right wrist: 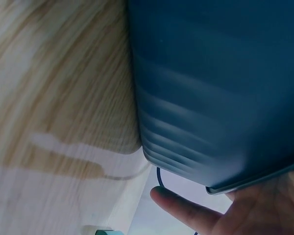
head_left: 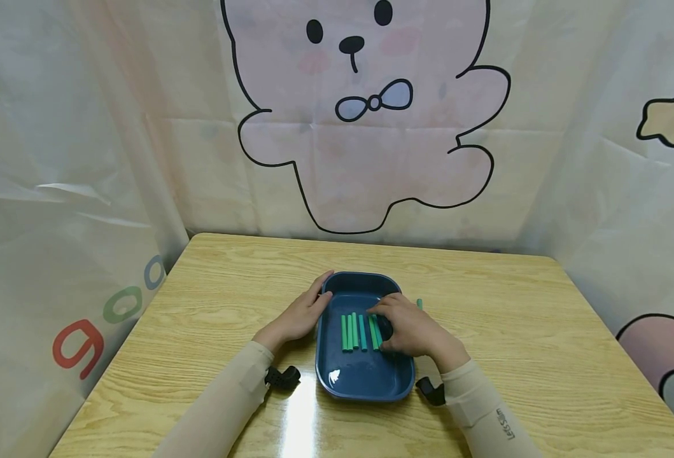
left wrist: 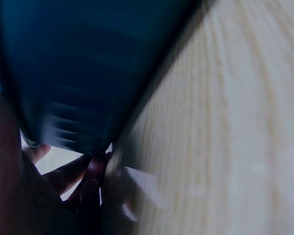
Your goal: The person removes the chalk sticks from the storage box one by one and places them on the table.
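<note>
A dark blue rectangular tray [head_left: 365,381] stands on the table. My left hand [head_left: 298,318] holds its left wall, thumb at the rim and fingers outside near the far corner. In the left wrist view, the fingers [left wrist: 71,174] lie against the tray's far end. Several slim green and teal sticks [head_left: 350,332] lie side by side inside the tray. Over the right end of that row bends my right hand [head_left: 415,327], thumb and forefinger around a green stick [head_left: 373,332] at the tray floor. In the right wrist view, another finger [right wrist: 186,205] extends outside the tray wall [right wrist: 196,98].
Another green stick [head_left: 419,304] lies on the wooden table [head_left: 514,318], just beyond the right hand and outside the tray. Behind the table hangs a printed cloth [head_left: 359,165] with a bear drawing. Cloth also hangs along both sides.
</note>
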Tool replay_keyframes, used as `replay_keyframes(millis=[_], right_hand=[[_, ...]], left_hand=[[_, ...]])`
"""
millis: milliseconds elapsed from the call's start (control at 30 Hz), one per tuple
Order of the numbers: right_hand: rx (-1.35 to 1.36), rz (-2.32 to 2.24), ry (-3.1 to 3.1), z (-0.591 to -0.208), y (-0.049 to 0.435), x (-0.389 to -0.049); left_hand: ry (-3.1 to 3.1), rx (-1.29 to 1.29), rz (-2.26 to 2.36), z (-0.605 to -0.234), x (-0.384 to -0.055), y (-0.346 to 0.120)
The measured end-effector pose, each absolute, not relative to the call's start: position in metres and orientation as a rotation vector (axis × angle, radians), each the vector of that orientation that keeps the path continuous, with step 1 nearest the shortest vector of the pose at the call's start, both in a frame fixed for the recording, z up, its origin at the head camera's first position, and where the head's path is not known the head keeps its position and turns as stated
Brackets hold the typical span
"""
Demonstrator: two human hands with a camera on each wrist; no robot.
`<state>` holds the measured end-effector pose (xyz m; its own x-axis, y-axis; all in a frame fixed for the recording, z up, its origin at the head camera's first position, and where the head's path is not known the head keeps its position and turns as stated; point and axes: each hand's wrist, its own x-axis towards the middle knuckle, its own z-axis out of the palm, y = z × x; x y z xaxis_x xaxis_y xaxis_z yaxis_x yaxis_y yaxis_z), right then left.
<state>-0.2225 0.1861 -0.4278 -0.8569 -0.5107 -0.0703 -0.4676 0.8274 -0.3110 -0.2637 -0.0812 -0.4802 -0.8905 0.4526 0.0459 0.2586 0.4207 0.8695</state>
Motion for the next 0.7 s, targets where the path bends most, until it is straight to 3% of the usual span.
replay_keyframes(millis=[700], right_hand=[[-0.755,-0.426,2.863,-0.427,0.1865,-0.2204]], left_hand=[[2.488,0.622,1.451,-0.4769,-0.2609,-0.0808]])
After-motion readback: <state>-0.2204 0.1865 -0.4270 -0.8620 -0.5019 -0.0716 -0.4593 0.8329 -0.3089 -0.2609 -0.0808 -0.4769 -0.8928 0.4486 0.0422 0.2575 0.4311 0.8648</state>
